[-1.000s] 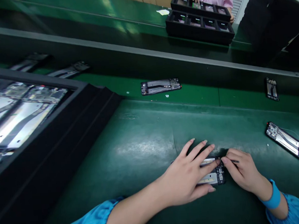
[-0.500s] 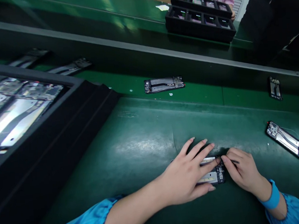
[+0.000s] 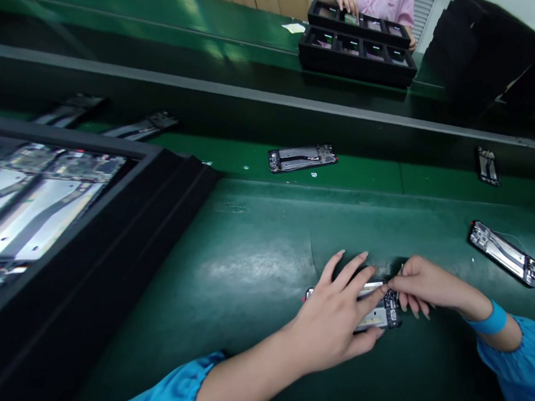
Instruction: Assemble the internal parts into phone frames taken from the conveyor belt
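An opened phone (image 3: 370, 321) lies on the green mat, its silver inner plate and dark circuit end partly covered. Over it is my left hand (image 3: 337, 315), fingers spread, with the thumb along the near edge and the index finger pressing close to the circuit end. At that same end, my right hand (image 3: 422, 284) is closed in a pinch beside my left index fingertip. A thin dark tool (image 3: 401, 270) pokes up from the pinch; its tip is hidden by the fingers.
Another opened phone (image 3: 503, 253) lies at right. Along the green strip behind are a phone (image 3: 303, 157) and a smaller-looking one (image 3: 488, 166). A black tray (image 3: 157, 190) of opened phones fills the left. Across the bench, a person in pink (image 3: 384, 0) handles black trays (image 3: 354, 66).
My right hand has rolled over, its other fingers now hanging below the pinch and the tool more upright. The left hand stays on the phone. The view has shifted slightly.
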`<action>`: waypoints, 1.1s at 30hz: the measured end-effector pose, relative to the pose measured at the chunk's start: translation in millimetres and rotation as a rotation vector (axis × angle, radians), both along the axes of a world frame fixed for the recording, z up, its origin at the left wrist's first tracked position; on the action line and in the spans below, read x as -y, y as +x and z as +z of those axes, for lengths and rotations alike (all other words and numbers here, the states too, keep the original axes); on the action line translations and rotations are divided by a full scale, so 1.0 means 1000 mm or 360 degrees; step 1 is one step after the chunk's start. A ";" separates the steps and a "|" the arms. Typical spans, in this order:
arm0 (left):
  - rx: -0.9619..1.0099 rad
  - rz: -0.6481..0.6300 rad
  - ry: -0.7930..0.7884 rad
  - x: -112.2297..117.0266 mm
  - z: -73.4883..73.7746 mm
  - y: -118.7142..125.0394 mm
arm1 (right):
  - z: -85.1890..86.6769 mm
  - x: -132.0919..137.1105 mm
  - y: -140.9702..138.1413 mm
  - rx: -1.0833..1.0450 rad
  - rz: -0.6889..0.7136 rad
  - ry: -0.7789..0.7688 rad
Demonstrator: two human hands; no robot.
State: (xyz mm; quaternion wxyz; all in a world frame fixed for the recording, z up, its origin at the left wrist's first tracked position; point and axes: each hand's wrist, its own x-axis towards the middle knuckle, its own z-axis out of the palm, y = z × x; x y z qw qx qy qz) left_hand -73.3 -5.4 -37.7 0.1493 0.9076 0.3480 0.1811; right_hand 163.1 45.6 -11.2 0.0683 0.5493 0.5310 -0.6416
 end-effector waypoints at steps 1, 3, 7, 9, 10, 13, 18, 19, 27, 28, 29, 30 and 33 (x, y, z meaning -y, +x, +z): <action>-0.0002 -0.0014 0.0035 0.001 -0.002 0.001 | 0.001 -0.002 -0.002 0.0005 0.0002 -0.0008; -0.0004 -0.0034 0.0083 0.003 -0.005 0.004 | 0.002 -0.003 -0.006 0.0027 0.0011 -0.0025; 0.0023 -0.0047 0.0094 0.001 -0.002 0.005 | 0.003 -0.004 -0.011 0.0097 0.0012 -0.0056; 0.0073 -0.0025 -0.0006 -0.008 0.006 -0.005 | 0.003 -0.003 -0.013 0.0128 0.0000 -0.0072; 0.0091 0.0014 -0.0106 -0.015 0.012 -0.013 | 0.003 -0.003 -0.014 0.0144 -0.0009 -0.0088; 0.0067 0.0158 -0.0534 -0.040 0.026 -0.045 | 0.000 -0.001 -0.014 0.0163 -0.0039 -0.0137; 0.0085 0.0085 -0.0862 -0.058 0.030 -0.070 | -0.007 0.000 -0.011 0.0113 -0.0056 -0.0146; 0.0091 0.0093 -0.0871 -0.057 0.028 -0.069 | -0.007 0.000 -0.010 0.0118 -0.0060 -0.0145; 0.0140 0.0104 -0.0898 -0.054 0.024 -0.059 | -0.008 0.001 -0.010 0.0138 -0.0054 -0.0147; 0.0139 0.0100 -0.0902 -0.054 0.025 -0.060 | -0.009 0.002 -0.009 0.0141 -0.0046 -0.0142; 0.0139 0.0096 -0.0906 -0.055 0.024 -0.060 | -0.009 0.002 -0.009 0.0142 -0.0039 -0.0138; 0.0138 0.0092 -0.0907 -0.056 0.024 -0.060 | -0.009 0.002 -0.009 0.0139 -0.0030 -0.0138; 0.0113 0.0047 -0.0888 -0.057 0.025 -0.060 | -0.008 0.002 -0.009 0.0131 -0.0034 -0.0147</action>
